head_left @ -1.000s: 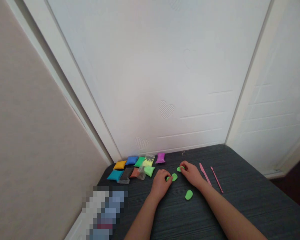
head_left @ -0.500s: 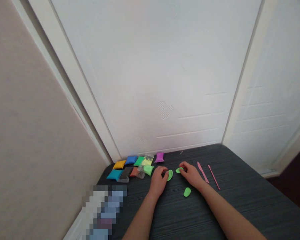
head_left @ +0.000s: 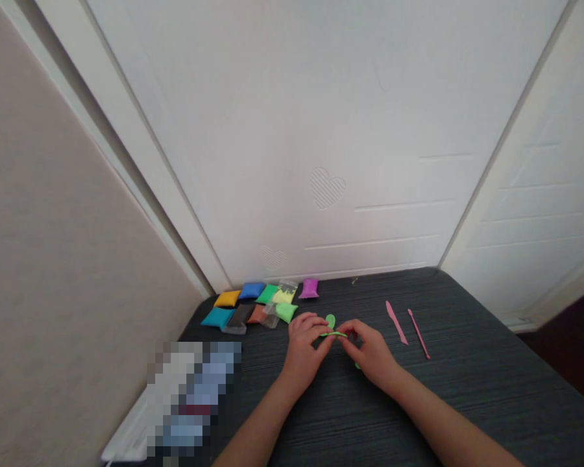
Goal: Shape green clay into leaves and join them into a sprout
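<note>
Between the fingertips of my left hand and my right hand is a thin, flattened piece of light green clay, seen nearly edge-on. Both hands are closed in a pinch on it, one at each end. Just beyond the fingers, a second green clay piece lies on the dark table. A third green clay piece shows only a sliver, mostly hidden behind my right hand.
Several bags of coloured clay sit at the back left, with a purple one beside them. To the right lie a pink modelling knife and a thin pink modelling tool. A white wall panel borders the table's back edge.
My hands have come together, and both now grip one green piece. The piece that was at my left hand now lies beyond the fingers. The view has tilted down slightly.
</note>
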`<move>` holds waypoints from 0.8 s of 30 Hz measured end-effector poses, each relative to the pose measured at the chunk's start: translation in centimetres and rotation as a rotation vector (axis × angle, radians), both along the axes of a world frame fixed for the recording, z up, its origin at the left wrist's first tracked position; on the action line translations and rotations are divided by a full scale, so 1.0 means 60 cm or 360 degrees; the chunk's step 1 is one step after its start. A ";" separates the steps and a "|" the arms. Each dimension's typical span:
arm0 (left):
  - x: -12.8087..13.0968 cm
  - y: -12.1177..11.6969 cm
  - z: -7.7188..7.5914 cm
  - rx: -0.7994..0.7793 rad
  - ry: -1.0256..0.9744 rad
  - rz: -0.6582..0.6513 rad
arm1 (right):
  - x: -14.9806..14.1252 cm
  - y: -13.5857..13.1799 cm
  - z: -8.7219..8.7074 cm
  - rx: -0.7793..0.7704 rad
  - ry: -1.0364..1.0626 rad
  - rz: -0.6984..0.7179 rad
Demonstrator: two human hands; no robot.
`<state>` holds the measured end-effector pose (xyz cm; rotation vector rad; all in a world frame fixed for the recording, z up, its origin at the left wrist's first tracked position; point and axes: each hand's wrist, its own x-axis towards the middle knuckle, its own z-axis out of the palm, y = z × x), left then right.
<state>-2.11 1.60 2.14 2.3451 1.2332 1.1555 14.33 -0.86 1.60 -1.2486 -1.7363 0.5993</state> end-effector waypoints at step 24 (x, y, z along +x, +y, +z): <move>-0.013 -0.008 -0.029 0.0271 0.0041 0.0069 | 0.003 0.000 -0.010 0.0300 -0.0549 0.0011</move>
